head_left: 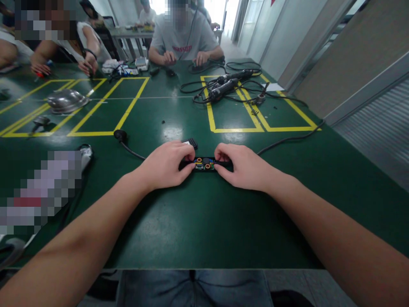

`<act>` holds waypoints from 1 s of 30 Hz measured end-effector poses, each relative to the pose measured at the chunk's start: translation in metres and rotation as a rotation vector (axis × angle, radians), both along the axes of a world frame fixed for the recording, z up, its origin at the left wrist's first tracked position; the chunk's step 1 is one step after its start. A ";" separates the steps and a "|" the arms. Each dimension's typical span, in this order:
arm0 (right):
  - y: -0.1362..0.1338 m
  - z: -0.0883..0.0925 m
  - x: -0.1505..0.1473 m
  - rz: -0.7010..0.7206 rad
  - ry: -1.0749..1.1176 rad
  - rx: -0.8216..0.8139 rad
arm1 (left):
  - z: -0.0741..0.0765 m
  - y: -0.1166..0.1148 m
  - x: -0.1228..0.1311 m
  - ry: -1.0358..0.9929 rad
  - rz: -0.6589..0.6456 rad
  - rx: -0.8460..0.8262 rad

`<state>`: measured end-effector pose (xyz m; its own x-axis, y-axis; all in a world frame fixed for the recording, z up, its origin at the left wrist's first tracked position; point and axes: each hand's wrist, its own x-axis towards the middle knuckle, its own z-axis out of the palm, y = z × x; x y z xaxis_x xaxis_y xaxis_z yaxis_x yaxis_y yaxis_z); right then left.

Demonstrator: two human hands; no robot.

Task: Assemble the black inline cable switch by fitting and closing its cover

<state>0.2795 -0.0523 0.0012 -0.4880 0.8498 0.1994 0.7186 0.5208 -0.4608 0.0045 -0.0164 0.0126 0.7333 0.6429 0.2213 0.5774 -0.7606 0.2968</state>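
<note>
Left hand [166, 165] and right hand [243, 167], fingertips pinched on opposite ends of a narrow black module [206, 163] with orange rings on its exposed face. The module lies flat on the green table [191, 221], near its front edge. Behind the left hand, a small black block [192, 142]; farther left, a black plug [120, 135] with cable. Beyond, within yellow tape outlines [233, 129], corded power tools [223, 87].

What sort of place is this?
Probably an electronics assembly workshop: a green bench marked with yellow tape, corded tools lying on it, and the left hand and right hand holding a small circuit part.
</note>
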 end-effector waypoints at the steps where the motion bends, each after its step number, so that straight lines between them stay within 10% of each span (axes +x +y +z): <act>1: 0.000 0.000 0.000 0.004 0.005 -0.001 | 0.001 -0.002 0.001 0.011 0.004 -0.016; 30: 0.014 0.004 0.019 -0.027 0.176 -0.170 | 0.002 0.012 -0.007 -0.127 0.034 -0.270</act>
<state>0.2989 -0.0384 0.0052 -0.4353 0.8905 0.1327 0.6318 0.4071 -0.6596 -0.0020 -0.0041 0.0143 0.6875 0.7150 0.1273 0.5467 -0.6248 0.5574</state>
